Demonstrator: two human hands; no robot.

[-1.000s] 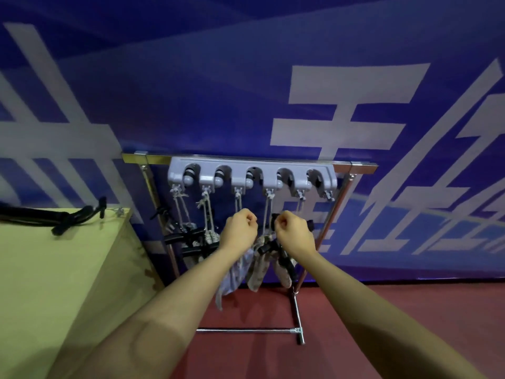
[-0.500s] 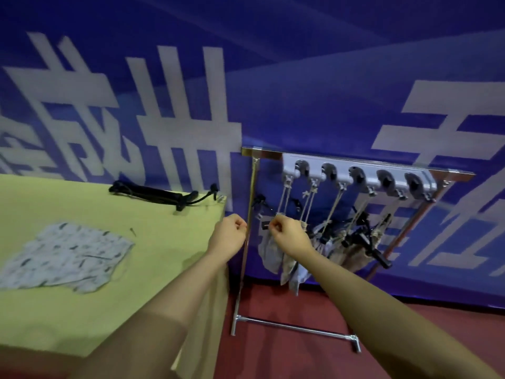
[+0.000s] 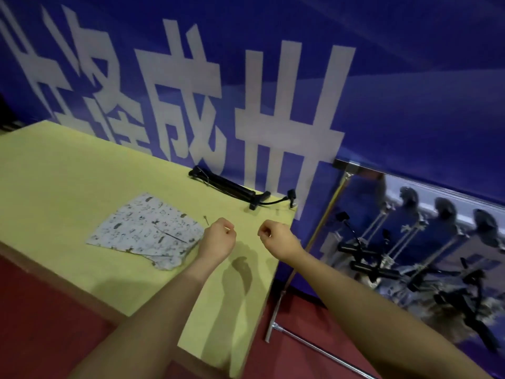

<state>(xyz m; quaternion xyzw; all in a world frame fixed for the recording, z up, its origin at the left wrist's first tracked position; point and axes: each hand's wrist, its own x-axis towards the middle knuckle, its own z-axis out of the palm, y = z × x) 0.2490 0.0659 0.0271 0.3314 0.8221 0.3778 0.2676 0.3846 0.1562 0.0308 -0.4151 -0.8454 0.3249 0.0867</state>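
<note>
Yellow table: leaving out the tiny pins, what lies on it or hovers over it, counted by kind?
Patterned cloth: 1
Black cord bundle: 1
Hands, left and right, fingers curled: 2
Total: 4

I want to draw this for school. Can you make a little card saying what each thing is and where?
table: flat yellow-green top
cloth: white fabric piece with small dark prints, flat on the table
left hand: fingers curled, nothing seen inside, above the table beside the cloth
right hand: fingers curled, nothing seen inside, above the table's right edge
black bundle: long, with a cord, at the table's far edge
rack: shiny metal frame right of the table, blurred things hanging
wall: blue banner, big white characters
</note>
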